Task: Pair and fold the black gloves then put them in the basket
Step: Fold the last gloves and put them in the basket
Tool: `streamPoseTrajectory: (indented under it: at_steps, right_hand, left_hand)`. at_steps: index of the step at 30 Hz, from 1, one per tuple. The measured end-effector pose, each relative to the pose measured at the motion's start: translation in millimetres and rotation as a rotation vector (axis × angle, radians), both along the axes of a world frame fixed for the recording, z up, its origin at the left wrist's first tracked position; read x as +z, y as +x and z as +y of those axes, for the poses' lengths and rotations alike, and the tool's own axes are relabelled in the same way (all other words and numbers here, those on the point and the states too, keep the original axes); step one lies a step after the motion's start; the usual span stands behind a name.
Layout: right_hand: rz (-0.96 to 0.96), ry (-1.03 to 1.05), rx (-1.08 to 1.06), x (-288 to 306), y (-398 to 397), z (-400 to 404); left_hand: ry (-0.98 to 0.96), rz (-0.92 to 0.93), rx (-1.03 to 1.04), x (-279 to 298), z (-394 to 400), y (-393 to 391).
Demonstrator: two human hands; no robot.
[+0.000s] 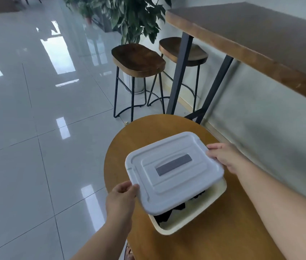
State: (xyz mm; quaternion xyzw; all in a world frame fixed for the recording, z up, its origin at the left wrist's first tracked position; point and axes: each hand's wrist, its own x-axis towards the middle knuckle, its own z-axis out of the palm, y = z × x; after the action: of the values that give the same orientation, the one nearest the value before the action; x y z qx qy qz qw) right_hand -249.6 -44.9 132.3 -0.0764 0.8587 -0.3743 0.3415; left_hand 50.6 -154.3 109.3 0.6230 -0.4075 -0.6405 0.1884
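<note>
A cream basket (195, 217) stands on a round wooden table (214, 239). Black gloves (164, 215) lie inside it, mostly hidden. Above the basket, a pale grey lid (172, 171) with a dark grey handle strip is held level and shifted toward the far left, so the near side of the basket shows. My left hand (121, 200) grips the lid's near-left corner. My right hand (223, 156) grips its right edge.
Two dark wooden bar stools (139, 60) on black metal legs stand beyond the table. A long wooden counter (251, 34) runs along the right wall. A leafy potted plant (129, 15) is behind the stools. Glossy grey tiled floor (36, 128) spreads to the left.
</note>
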Motion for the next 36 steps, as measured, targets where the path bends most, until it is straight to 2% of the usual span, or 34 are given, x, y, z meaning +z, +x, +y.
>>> streamPoseTrajectory:
  at_steps: [5, 12, 22, 36]
  right_hand:
    - [0.061, 0.012, -0.019, -9.3, 19.0, 17.0]
    - [0.134, 0.032, -0.028, -24.1, 28.8, 26.6]
    - [0.300, 0.127, 0.086, -28.0, 32.7, 30.0]
    - [0.277, 0.146, 0.082, -37.9, 28.1, 26.1]
  left_hand:
    - [-0.070, -0.128, -0.020, -9.4, 24.2, 3.6]
    - [-0.046, -0.184, -0.059, -24.2, 42.8, 6.7]
    - [-0.037, -0.200, -0.085, -34.7, 48.1, 1.6]
    - [-0.038, -0.175, -0.112, -42.9, 43.6, 0.2]
